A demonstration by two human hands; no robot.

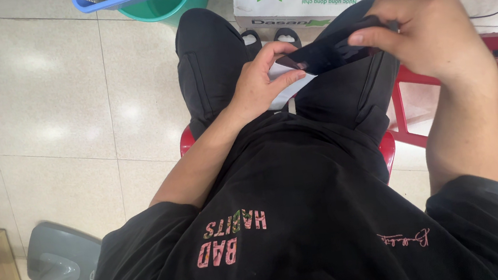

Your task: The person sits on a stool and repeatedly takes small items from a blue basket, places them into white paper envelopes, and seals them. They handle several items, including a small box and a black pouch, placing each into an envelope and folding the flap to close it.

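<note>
the person sits on a red stool [187, 142] w/ both hands over the lap: the left hand [261, 85] is closed in a pinch on a white cloth or paper [289, 79], pressed to the near end of a flat black phone-like slab [330, 52], while the right hand [430, 28] grips the slab's far end, fingers curled round it, thumb on top. the slab sits tilted above the right thigh, near the stool's front edge, w/ a cardboard box [283, 4] and a green bucket [165, 5] on the tile floor beyond. judging from this, it goes best w/ the right hand steady, light strokes of the white piece along the face, and no fingertips on the part being rubbed.
</note>
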